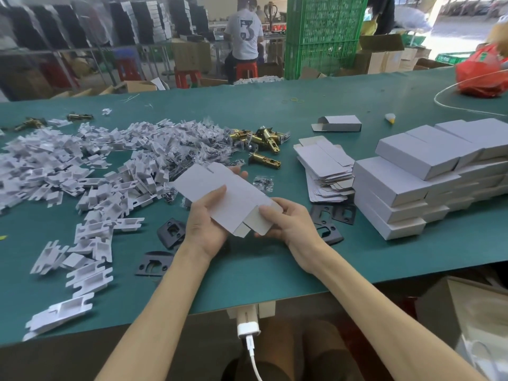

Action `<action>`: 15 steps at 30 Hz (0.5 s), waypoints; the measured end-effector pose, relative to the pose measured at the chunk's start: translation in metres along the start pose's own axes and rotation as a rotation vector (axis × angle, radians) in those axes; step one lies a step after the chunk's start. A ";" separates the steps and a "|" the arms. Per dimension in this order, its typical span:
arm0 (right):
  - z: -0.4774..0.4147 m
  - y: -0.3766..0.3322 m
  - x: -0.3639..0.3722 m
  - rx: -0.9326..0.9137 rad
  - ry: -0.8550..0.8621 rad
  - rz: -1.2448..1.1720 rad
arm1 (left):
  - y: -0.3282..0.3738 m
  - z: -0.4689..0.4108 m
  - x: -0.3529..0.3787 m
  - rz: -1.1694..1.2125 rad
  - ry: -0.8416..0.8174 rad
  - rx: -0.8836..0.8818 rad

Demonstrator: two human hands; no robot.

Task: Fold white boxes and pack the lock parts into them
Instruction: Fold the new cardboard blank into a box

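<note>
Folding step: both hands, left hand [204, 221] and right hand [288, 218], pinch a flat box blank [220, 188] above the table [275, 270]; next, it likely requires squaring open before loading lock parts [264, 141].

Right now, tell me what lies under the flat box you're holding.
The left hand and right hand hold the flat box over the green table. Black plates poke out beside them; anything directly beneath is covered.
</note>
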State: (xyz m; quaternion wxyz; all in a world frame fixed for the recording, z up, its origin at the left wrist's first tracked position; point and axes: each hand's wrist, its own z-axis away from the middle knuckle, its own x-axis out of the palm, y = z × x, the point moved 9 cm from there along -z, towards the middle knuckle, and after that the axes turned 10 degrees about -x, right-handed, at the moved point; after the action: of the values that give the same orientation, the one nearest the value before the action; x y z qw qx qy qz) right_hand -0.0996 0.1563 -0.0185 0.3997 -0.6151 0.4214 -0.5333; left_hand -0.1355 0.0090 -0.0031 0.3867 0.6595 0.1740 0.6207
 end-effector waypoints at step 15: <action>0.004 0.002 -0.010 -0.066 0.123 -0.019 | -0.006 0.008 0.024 -0.035 -0.117 -0.076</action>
State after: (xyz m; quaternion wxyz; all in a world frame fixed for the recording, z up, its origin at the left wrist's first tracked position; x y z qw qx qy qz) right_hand -0.0971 0.1655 -0.0244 0.3474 -0.5978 0.4567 -0.5598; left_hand -0.1228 0.0276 0.0094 0.4316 0.6764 0.1387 0.5805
